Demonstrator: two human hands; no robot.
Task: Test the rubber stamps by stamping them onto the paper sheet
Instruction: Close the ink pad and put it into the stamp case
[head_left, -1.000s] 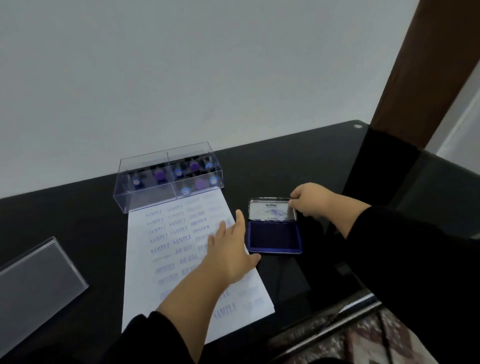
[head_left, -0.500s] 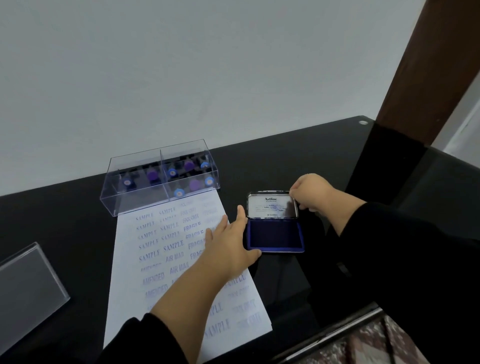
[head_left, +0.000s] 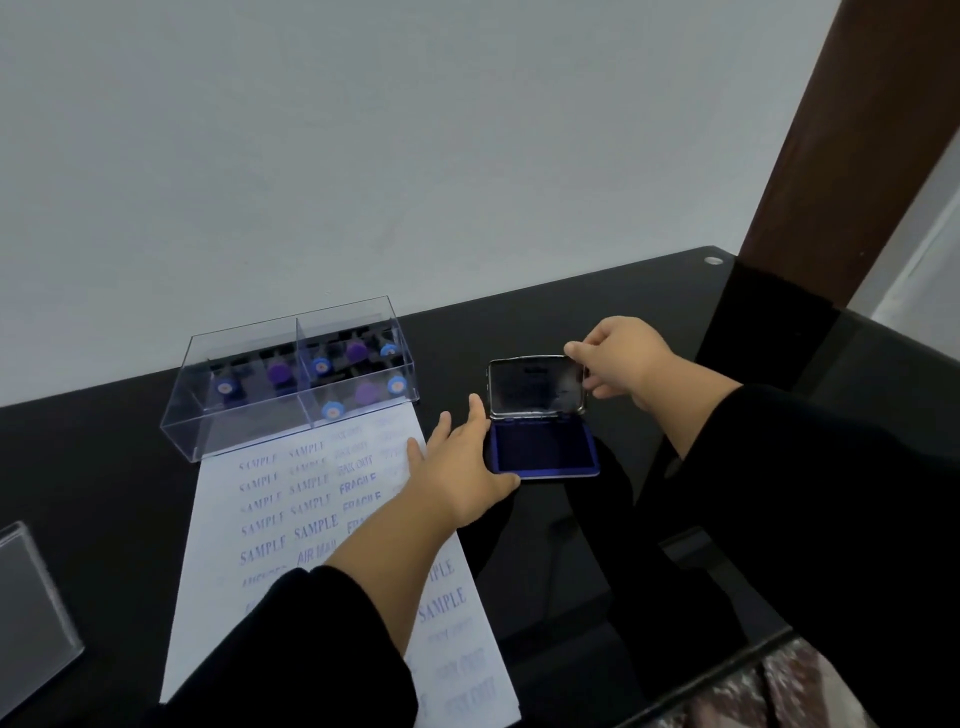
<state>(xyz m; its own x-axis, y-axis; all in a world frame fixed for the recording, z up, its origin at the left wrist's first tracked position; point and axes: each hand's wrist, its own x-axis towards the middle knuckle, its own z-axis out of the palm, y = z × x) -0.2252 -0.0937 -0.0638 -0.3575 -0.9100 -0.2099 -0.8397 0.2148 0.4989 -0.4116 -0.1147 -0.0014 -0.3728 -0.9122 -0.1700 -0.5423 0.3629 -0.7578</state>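
Note:
A white paper sheet (head_left: 291, 519) covered in blue stamp prints lies on the black table (head_left: 597, 322). Behind it stands a clear plastic box (head_left: 249, 415) holding several rubber stamps (head_left: 280, 373) with purple and blue tops. To the right of the sheet sits an ink pad (head_left: 543, 449) with a blue pad and a hinged metal lid (head_left: 535, 387) tilted up. My left hand (head_left: 457, 467) rests flat on the sheet's right edge, its thumb against the ink pad's left side. My right hand (head_left: 618, 358) pinches the lid's far right corner.
A clear acrylic lid or holder (head_left: 31, 608) lies at the left edge of the table. A dark wooden post (head_left: 831, 156) rises at the back right. The table's front edge (head_left: 727, 670) runs close to my right sleeve, with patterned floor below.
My right hand has swung the ink pad's lid further upright, so its inner label now looks dark. My left hand stayed against the pad and the sheet.

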